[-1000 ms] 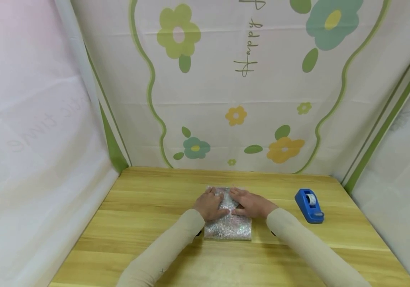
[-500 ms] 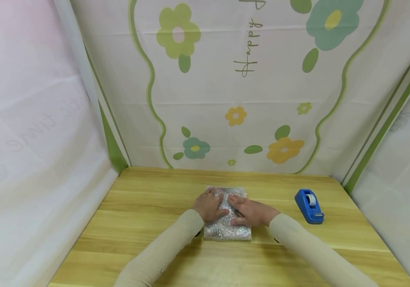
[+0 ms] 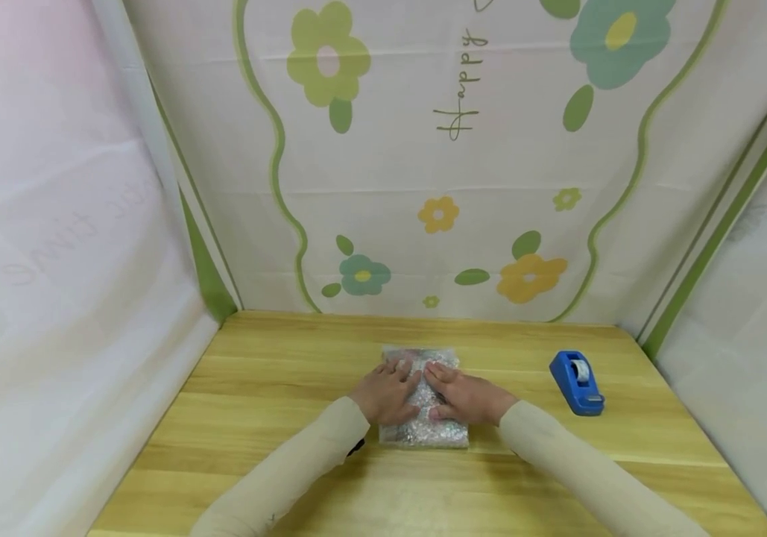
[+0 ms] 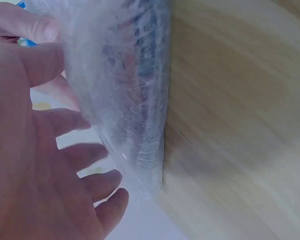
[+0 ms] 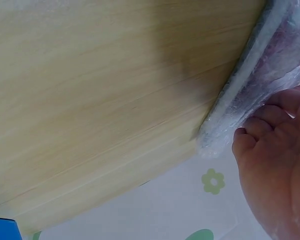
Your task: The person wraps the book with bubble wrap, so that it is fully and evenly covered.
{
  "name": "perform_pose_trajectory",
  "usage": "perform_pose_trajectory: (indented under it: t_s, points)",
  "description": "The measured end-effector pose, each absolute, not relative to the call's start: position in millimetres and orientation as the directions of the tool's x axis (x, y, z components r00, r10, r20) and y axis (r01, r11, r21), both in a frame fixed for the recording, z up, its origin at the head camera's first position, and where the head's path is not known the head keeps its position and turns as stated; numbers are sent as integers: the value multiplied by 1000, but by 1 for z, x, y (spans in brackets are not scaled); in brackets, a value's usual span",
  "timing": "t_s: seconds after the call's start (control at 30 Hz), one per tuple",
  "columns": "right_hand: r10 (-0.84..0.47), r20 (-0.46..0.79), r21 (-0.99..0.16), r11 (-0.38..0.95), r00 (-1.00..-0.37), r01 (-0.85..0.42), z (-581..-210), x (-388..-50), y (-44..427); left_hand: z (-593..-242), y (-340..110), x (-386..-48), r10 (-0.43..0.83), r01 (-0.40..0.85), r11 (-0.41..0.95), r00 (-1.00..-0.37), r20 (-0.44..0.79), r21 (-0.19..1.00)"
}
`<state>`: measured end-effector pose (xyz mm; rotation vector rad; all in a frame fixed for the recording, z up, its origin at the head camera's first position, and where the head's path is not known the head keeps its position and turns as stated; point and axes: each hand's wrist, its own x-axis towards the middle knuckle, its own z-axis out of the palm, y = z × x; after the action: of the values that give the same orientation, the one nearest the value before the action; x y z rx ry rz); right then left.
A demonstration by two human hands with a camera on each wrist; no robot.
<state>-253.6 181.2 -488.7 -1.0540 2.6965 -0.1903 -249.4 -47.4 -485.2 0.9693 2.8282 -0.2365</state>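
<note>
A flat package in clear bubble wrap (image 3: 431,432) lies on the wooden table in the head view. On its left half rests my left hand (image 3: 385,393), fingers spread out. My right hand (image 3: 473,399) lies over the right part, its fingertips pointing toward the middle. In the left wrist view, relaxed fingers of the left hand (image 4: 45,145) lie along the upper face of the wrapped package (image 4: 125,75). The right wrist view has the right hand (image 5: 277,145) touching the wrap (image 5: 250,95) from above. What is inside shows only as faint reddish and dark patches.
A blue tape dispenser (image 3: 576,384) with a roll of tape stands to the right on the wooden table (image 3: 256,418). Hanging cloth (image 3: 390,164) with printed flowers rises behind the table, and more cloth hangs at both sides.
My right hand has slid slightly nearer to me over the wrap. My left hand has shifted a little left, its fingers turned more toward the right. The package stays in place.
</note>
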Motion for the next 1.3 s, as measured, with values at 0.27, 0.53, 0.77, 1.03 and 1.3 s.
perform_pose_trajectory:
  t_s: [0.27,0.53,0.77,1.03,1.3]
  points:
    - [-683,-161,-189,729,-712,-657,-491,-253,183,-483,-53,-246,685,710,698,-700,-204,-94]
    - [-679,-90,-105,734,-729,-671,-499,-247,184,-490,-60,-241,724,739,668,-672,-153,-87]
    - [-656,-48,-147,750,-753,-644,-501,-237,183,-497,-62,-243,735,747,656,-665,-133,-107]
    - [-658,-44,-177,745,-751,-643,-503,-238,184,-497,-64,-241,759,766,627,-642,-108,-141]
    - [-661,-41,-176,743,-749,-646,-502,-240,184,-494,-63,-240,755,760,640,-649,-95,-112]
